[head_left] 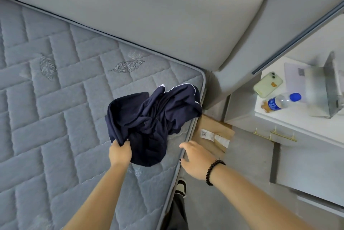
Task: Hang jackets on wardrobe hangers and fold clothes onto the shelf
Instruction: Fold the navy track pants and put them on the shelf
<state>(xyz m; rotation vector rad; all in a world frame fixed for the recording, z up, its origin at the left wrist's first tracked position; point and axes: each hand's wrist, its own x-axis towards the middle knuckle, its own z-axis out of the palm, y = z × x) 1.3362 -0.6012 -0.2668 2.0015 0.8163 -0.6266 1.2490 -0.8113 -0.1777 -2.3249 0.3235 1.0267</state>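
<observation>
— What's on the far left?

— The mattress [55,99]. It is grey and puffy, with stitched lines that make slanted blocks and small sewn leaves. It looks soft and a bit bumpy.

— And next to that?

— The left hand [120,152]. Its fingers are curled tight round the near edge of the dark blue garment [149,116]. The garment sits in a crumpled heap on the mattress, close to the right-hand corner. It looks thin, floppy and smooth, with a skinny white line along one edge.

— What could go wrong?

— I think only one hand has it, so if it gets lifted now it may hang in a twisted lump and be hard to fold flat. It is also near the edge. A hard tug could make the far part slide off, down onto the brown paper package [214,133] on the floor.

— What about the other hand?

— The right hand [197,159] holds nothing. Its fingers are spread loosely, just beside the garment, over the mattress edge. There is a black bead bracelet [214,171] on that wrist, and I think the beads could catch on the cloth.

— And far right?

— A white bedside table [279,116] with a pale green phone [268,84] and a clear plastic bottle [283,101] lying on its side. A wide swing of cloth could knock the bottle off.
</observation>
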